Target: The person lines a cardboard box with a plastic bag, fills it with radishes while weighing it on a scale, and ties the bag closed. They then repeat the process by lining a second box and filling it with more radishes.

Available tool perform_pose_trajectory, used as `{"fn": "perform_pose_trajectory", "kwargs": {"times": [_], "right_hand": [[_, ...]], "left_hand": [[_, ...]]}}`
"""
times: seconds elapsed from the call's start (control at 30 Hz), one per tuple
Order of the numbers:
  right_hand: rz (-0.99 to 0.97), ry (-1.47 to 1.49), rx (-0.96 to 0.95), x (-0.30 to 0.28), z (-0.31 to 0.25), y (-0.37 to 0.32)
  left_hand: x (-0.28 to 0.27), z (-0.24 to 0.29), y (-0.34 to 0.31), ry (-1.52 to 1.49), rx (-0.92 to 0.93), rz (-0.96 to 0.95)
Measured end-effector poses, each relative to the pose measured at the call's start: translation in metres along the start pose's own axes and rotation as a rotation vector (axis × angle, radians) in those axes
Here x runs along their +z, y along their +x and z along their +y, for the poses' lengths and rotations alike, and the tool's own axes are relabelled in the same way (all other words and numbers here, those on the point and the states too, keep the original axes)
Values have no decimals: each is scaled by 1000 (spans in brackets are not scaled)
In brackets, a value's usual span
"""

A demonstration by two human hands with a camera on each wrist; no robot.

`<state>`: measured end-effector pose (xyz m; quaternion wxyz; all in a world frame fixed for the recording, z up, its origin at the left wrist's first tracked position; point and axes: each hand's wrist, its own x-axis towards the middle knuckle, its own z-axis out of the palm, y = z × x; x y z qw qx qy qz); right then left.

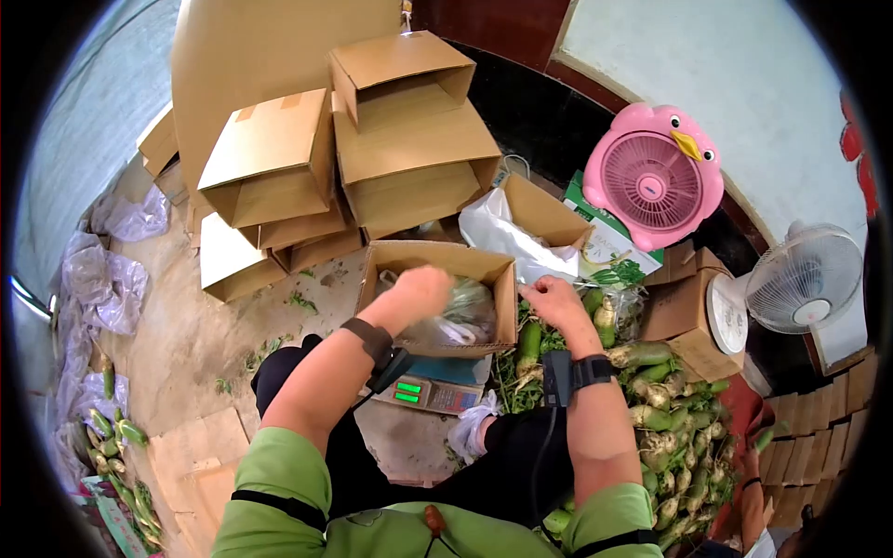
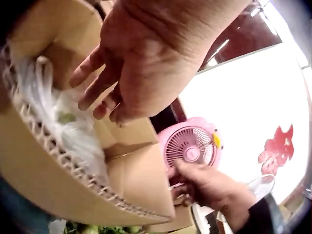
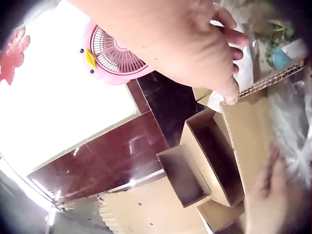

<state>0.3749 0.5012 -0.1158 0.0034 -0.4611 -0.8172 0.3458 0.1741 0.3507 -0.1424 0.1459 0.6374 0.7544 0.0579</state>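
A cardboard box [image 1: 507, 307] sits on a digital scale [image 1: 433, 393] between the person's knees. Inside it lies a clear plastic bag [image 1: 470, 312] with pale green contents, also visible in the left wrist view. The left hand [image 1: 423, 291] hovers over the box's left part, its fingers [image 2: 92, 85] loosely spread above the bag and holding nothing. At the box's right far corner is the right hand [image 1: 558, 302]; its thumb is right at the rim and its other fingers [image 3: 236, 36] reach loosely outside the wall.
Several cardboard boxes [image 1: 279, 153] are stacked at the back left. Behind the right hand stands another box with a white plastic liner [image 1: 493, 223]. White radishes [image 1: 665, 418] with green tops pile up at the right. A pink fan [image 1: 654, 186] and a white fan [image 1: 805, 279] stand beyond.
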Motion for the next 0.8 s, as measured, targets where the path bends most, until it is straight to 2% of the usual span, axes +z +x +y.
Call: {"fn": "perform_pose_trajectory", "kwargs": {"times": [0.03,0.07,0.17,0.2,0.27,0.37,0.4,0.47,0.5,0.57,0.63,0.73,0.8], "right_hand": [[5,-134,8,-2,-5,-2],[-3,-134,1,-3,-11,-5],[-117,-352,74,0,-19,-6],[-125,-354,63,3,-19,-3],[-91,-391,82,10,-17,3],[-126,-337,-26,24,-3,19],[-199,-291,-32,23,-8,16],[-165,-246,-33,27,-10,19],[-114,-214,-55,32,-4,24],[-111,-113,-48,35,4,31],[-85,-136,-107,29,-13,23],[-62,94,-188,30,-33,20],[-161,209,-249,25,-62,12]], "left_hand": [[-21,1,-6,-26,-75,103],[-40,2,-12,-52,-148,207],[-73,-14,-37,140,-456,332],[-76,-24,-43,174,-528,256],[-70,-44,-55,177,-572,108],[-49,-56,-59,-16,-576,-102],[-44,-58,-58,-18,-610,-57],[-39,-63,-65,-209,-715,20],[-37,-71,-64,-225,-662,-41],[-34,-74,-63,-180,-658,-31],[-31,-79,-63,-187,-645,-32],[-42,-90,-79,-217,-677,-12],[-53,-99,-101,-237,-693,15]]}}
